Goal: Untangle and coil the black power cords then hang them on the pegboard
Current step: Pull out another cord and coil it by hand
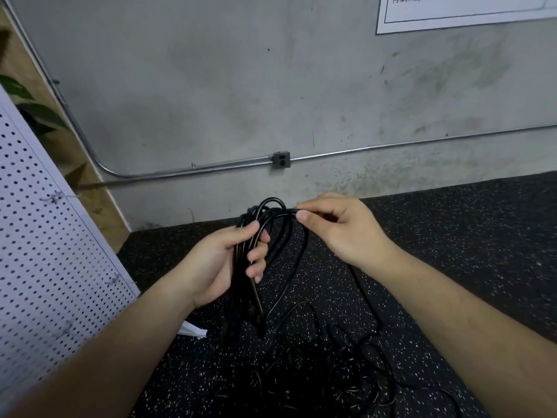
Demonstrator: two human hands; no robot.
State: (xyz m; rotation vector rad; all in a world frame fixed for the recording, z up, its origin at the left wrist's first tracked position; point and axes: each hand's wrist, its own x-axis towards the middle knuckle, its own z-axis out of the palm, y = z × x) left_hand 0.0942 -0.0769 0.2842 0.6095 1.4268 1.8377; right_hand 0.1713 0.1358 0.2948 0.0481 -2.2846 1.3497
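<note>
Left hand [223, 267]: grip wrapped round coiled cord [265, 211], frame centre.
Right hand [343, 233]: grip pinching the coil's top loop, 1 o'clock of the left.
Loose cords [331, 366]: tangled on floor [452, 236], 6 o'clock.
Pegboard [45, 236]: 9 o'clock.

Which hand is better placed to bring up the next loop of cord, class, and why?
Right, probably. The right hand pinches the cord at the top of the coil, with slack trailing to the floor pile. The left hand grips the gathered loops, so it is occupied.
</note>
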